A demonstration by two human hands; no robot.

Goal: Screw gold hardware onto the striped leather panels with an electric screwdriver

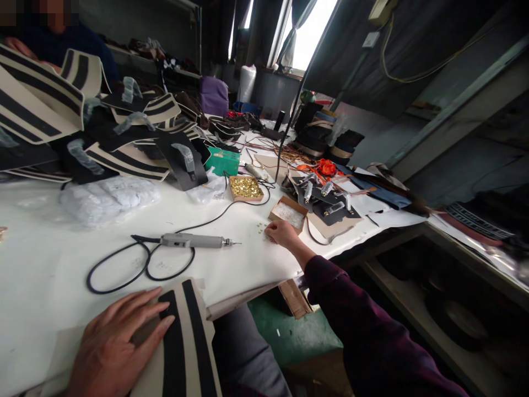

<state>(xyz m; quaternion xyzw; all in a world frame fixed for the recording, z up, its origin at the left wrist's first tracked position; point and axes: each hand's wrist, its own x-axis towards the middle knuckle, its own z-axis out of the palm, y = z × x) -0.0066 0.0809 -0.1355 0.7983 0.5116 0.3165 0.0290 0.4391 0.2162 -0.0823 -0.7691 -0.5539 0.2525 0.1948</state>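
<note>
Cream panel with black stripes: partly covered by the left hand, its fingers spread. Small gold-coloured metal pieces: scattered on the white tabletop beside the right hand, fingertips bunched; whether any is gripped cannot be told. Grey cylindrical corded tool: laid between the hands.

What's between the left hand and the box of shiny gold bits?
In the head view, a grey tool and part of its black cord lie on the table between the left hand and the box.
</note>
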